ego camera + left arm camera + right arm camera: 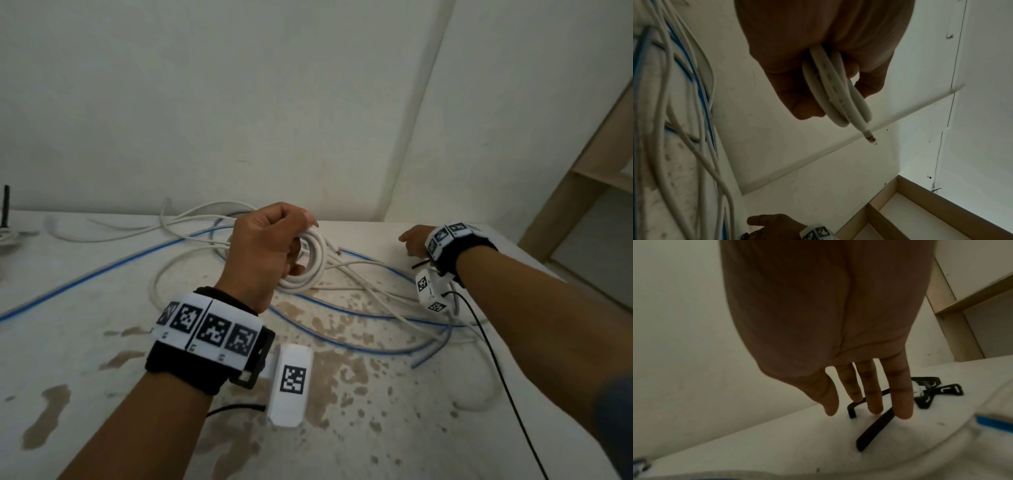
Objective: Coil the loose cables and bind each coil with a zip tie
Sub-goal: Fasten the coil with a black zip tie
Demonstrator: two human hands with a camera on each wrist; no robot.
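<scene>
My left hand [270, 240] grips a small coil of thick white cable [308, 263] and holds it above the table; in the left wrist view the coil [830, 91] sits between curled fingers, its cut end [869, 138] sticking out. My right hand [414, 240] reaches to the table's far right with straight fingers [875, 395] over a few black zip ties [873, 431], fingertips touching or just above them. Loose white cables [376, 291] and blue cables [144, 257] lie tangled on the table.
The white table [85, 342] is stained brown in the middle. A wall stands close behind it, with a wooden shelf frame [589, 178] to the right. More black ties [937, 391] lie beyond my fingers. A black wire [496, 359] trails from my right wrist.
</scene>
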